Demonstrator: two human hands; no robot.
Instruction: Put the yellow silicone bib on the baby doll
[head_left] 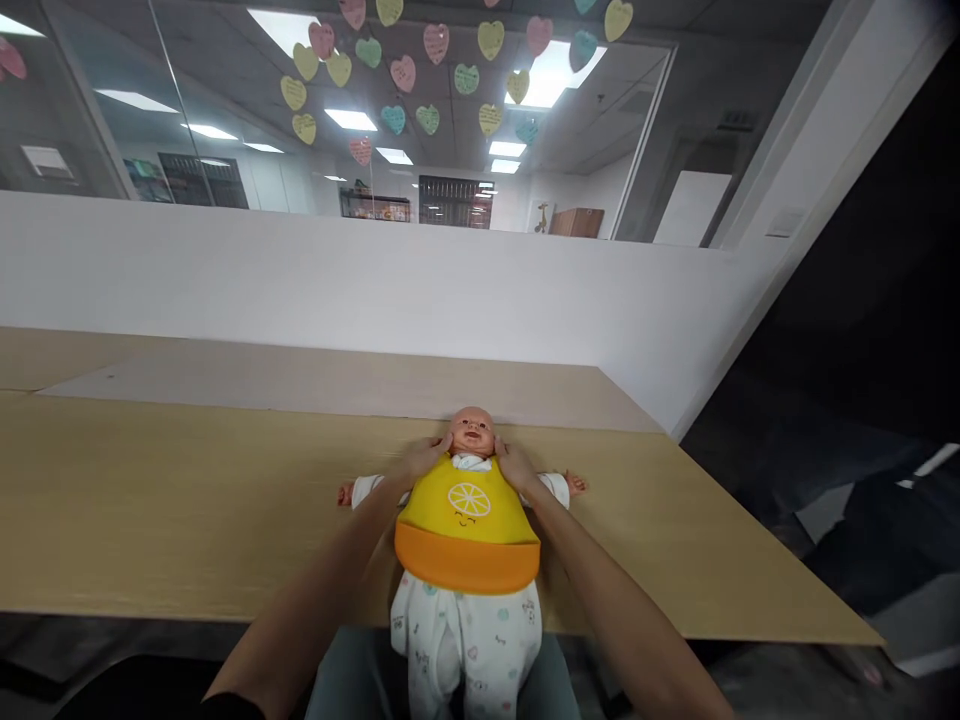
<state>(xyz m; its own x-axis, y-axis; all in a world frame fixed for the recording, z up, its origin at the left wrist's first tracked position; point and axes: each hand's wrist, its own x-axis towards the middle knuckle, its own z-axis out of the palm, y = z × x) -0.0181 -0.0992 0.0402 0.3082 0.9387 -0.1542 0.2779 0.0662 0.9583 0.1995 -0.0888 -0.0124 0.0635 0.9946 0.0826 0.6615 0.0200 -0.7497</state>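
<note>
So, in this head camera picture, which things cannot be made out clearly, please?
Head view:
- The baby doll's feet: cut off by the bottom edge.
- Where the yellow bib closes at the neck: hidden by the left hand and right hand.
- Writing on the paper hearts: too small to read.

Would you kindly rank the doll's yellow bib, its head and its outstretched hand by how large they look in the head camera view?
Largest to smallest: the yellow bib, then the doll's head, then the doll's outstretched hand.
</note>
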